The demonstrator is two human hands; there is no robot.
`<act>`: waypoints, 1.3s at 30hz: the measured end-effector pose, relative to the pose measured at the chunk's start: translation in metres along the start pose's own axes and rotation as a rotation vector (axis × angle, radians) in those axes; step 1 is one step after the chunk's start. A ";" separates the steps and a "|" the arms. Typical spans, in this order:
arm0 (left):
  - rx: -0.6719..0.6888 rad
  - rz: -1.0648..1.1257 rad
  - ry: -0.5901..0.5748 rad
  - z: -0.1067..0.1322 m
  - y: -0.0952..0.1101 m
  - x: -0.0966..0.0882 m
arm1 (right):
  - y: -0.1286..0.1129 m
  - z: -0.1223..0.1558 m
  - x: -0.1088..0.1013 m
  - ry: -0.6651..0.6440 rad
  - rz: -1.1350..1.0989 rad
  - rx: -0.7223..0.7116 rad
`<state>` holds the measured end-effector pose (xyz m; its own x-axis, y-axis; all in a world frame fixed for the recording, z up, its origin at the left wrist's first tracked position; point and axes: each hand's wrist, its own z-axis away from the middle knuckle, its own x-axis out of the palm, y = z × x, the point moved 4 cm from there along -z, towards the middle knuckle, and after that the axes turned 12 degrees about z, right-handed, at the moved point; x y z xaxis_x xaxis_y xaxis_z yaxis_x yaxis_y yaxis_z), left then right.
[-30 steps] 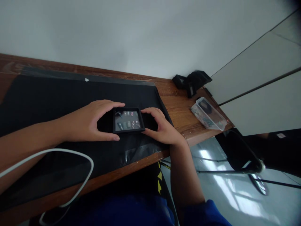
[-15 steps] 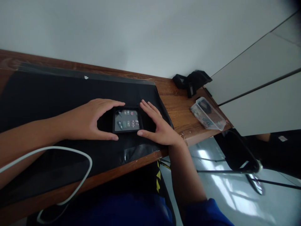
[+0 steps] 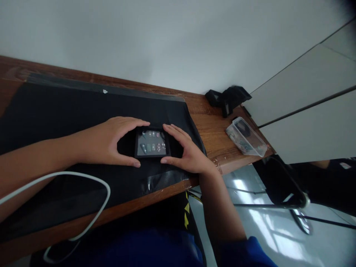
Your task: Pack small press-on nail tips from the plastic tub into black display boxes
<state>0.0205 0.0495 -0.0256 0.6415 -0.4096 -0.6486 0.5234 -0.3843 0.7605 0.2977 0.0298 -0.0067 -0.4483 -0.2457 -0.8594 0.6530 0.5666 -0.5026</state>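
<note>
A small shallow black box (image 3: 168, 152) with a clear window lies flat on the black mat (image 3: 83, 102). Two rows of small decorated pieces, which look like press-on nails (image 3: 151, 147), show through the window. My left hand (image 3: 111, 142) curves around the box's left side, thumb at the near edge and forefinger at the far edge. From the other side my right hand (image 3: 187, 152) spans it the same way, its fingertips at the far edge and its thumb by the near right corner. The hands hold the box between them.
A white cable (image 3: 108, 193) loops over the left forearm and the table's front edge. To the right stand a clear plastic tub (image 3: 251, 139) with small pieces inside and several black boxes (image 3: 229, 98). Behind the table is a white wall (image 3: 133, 40). Another person's dark clothing (image 3: 328, 181) shows at far right.
My right hand's fingers have drawn in to the left, closer to the box's far edge. The left hand and box stay nearly still; the view has shifted slightly.
</note>
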 end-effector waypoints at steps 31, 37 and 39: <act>-0.003 0.045 -0.009 0.000 0.005 0.002 | 0.002 -0.002 0.002 0.045 -0.007 -0.028; -0.021 0.055 -0.002 0.000 0.008 0.000 | 0.003 -0.003 0.003 0.046 -0.004 -0.010; -0.020 0.059 0.008 0.000 0.008 0.000 | 0.002 -0.002 0.003 0.043 -0.002 -0.005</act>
<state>0.0250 0.0467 -0.0199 0.6762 -0.4247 -0.6020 0.4953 -0.3427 0.7982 0.2965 0.0323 -0.0102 -0.4754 -0.2123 -0.8538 0.6494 0.5700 -0.5034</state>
